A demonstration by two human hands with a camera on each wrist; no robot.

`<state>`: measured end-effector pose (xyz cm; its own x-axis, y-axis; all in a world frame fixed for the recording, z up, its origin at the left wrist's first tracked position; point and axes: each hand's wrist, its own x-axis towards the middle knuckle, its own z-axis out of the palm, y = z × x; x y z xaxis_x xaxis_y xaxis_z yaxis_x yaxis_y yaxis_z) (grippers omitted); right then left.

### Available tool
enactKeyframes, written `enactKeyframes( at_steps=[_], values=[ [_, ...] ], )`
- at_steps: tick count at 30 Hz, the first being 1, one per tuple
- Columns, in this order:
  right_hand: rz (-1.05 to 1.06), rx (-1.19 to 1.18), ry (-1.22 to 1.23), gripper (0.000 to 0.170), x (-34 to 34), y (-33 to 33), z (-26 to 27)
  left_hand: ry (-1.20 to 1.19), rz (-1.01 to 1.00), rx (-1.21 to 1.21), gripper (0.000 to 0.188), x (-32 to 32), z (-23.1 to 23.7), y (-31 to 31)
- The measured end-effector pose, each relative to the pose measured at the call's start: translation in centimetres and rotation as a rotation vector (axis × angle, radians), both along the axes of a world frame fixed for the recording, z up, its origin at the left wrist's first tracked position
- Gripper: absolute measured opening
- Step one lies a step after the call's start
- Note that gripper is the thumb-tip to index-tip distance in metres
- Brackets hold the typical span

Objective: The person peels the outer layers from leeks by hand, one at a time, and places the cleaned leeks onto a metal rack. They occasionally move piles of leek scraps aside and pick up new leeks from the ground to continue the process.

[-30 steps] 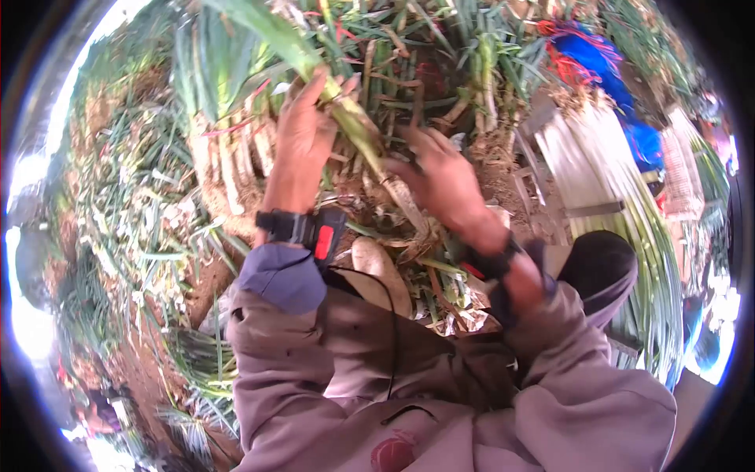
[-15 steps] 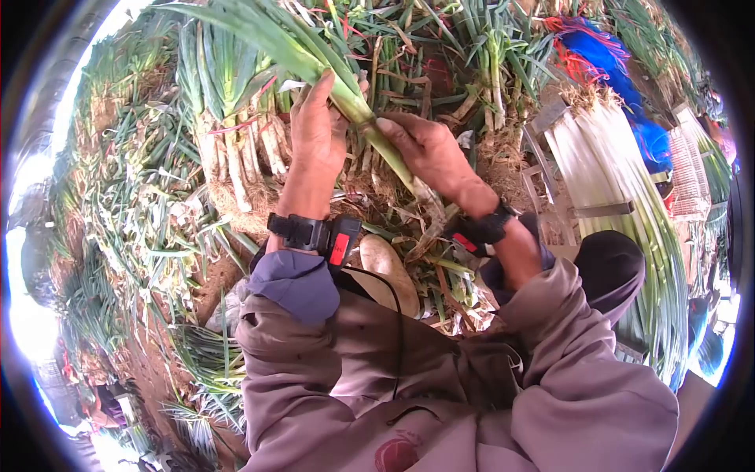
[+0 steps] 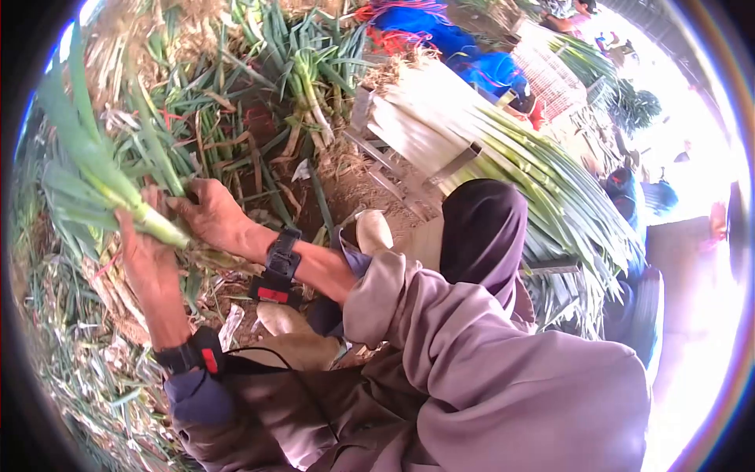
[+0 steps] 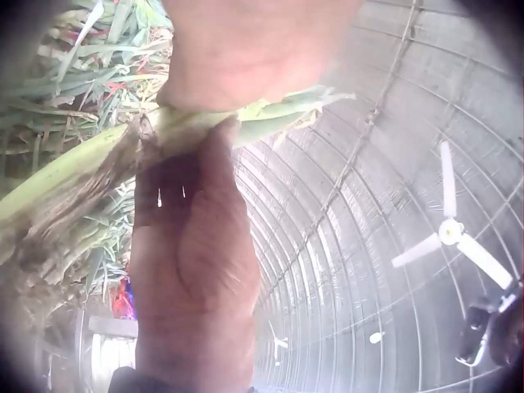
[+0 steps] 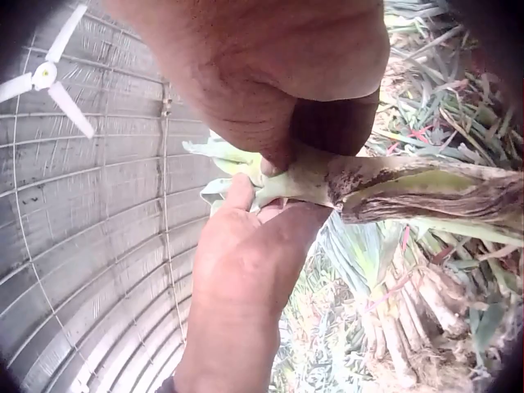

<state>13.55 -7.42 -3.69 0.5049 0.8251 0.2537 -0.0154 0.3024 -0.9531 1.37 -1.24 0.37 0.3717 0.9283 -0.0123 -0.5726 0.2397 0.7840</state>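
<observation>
A leek (image 3: 161, 224) slants across both hands at the left of the head view, its green leaves up left and its pale stalk down right. My left hand (image 3: 148, 267) holds it from below, the thumb along the stalk. Beside it, my right hand (image 3: 220, 224) pinches the stalk close to where the leaves part. A green leaf (image 3: 157, 149) rises above the right fingertips. In the right wrist view, brown, withered outer layers (image 5: 409, 201) cling to the stalk past the right hand. The root end lies partly behind the right hand in the head view.
A stack of long trimmed leeks (image 3: 503, 138) lies on a metal-framed rack at my right. Behind it are blue plastic (image 3: 487, 71) and red ties (image 3: 393, 39). Tied leek bundles (image 5: 401, 327) and loose leaf scraps (image 3: 118, 393) cover the ground at left.
The head view has swung right, so hands and leek appear farther left. My right hand first came onto the stalk, and now sits closer to the left hand.
</observation>
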Motion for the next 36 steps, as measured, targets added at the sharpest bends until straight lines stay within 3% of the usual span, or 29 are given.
enactKeyframes(
  at_steps=[1,3,5,7,8,9,10,11,12,13,14,15,16,18,21,24,29,32,36],
  values=[
    [-0.009,0.002,-0.005,0.025,0.4,-0.3,-0.6,-0.027,-0.022,-0.018,0.059,-0.4,-0.2,0.6],
    [-0.016,-0.324,-0.31,0.03,1.2,-2.0,-1.0,-0.103,-0.148,0.065,0.053,-2.2,-0.8,2.9],
    [0.053,-0.548,-0.402,0.035,1.6,-4.8,-1.9,-0.108,-0.176,0.098,0.048,-3.7,-1.1,3.9],
    [0.175,-0.746,-0.747,0.045,3.1,-8.4,-5.5,-0.118,-0.164,0.124,0.045,-5.7,-1.3,6.1],
    [0.02,-0.55,-0.964,0.045,4.3,-10.4,-13.5,-0.062,-0.117,0.149,0.048,-6.6,-0.9,6.3],
    [0.05,-0.575,-0.98,0.038,5.7,-14.2,-15.0,-0.004,-0.071,0.172,0.05,-7.5,-0.4,6.5],
    [0.171,-0.875,-1.016,0.03,7.7,-17.2,-21.2,0.133,0.079,0.177,0.051,-7.6,0.9,4.7],
    [0.08,-0.993,-0.965,0.023,8.9,-20.9,-24.1,0.611,0.261,0.699,0.052,-7.5,1.6,2.1],
    [0.29,-0.948,-1.002,0.024,11.0,-23.7,-25.9,0.766,0.319,0.839,0.048,-7.8,1.5,1.3],
    [0.327,-0.962,-1.049,0.025,10.8,-23.4,-23.6,0.762,0.292,0.8,0.045,-7.7,1.4,1.0],
    [0.166,-0.857,-0.933,0.025,11.1,-21.0,-26.9,0.654,0.233,0.659,0.042,-7.2,1.1,1.3],
    [0.101,-0.711,-1.245,0.026,11.1,-18.2,-25.6,0.279,0.132,0.268,0.039,-6.0,0.9,2.2],
    [0.037,-0.565,-1.085,0.029,9.3,-15.4,-19.7,0.078,0.136,0.052,0.036,-5.0,1.0,2.8],
    [-0.039,-0.232,-0.793,0.04,5.6,-9.3,-7.1,-0.022,0.205,-0.045,0.038,-2.3,1.5,2.6],
    [-0.008,-0.049,-0.834,0.046,1.6,-5.5,0.7,-0.056,0.029,0.02,0.039,-1.9,0.3,2.5],
    [-0.034,0.023,-1.005,0.053,-0.7,-3.1,1.5,-0.031,-0.034,0.0,0.039,-1.7,0.9,1.1],
    [-0.08,0.098,-0.884,0.033,-1.2,-1.8,0.7,0.003,-0.137,0.042,0.039,-2.5,0.4,1.1],
    [-0.037,0.123,-0.795,0.025,-0.4,-1.8,0.6,0.01,-0.1,0.037,0.037,-2.4,0.3,0.9],
    [-0.107,-0.002,-0.687,0.02,0.5,-0.8,0.3,0.003,-0.109,-0.022,0.037,-2.4,0.7,0.8]
  ],
)
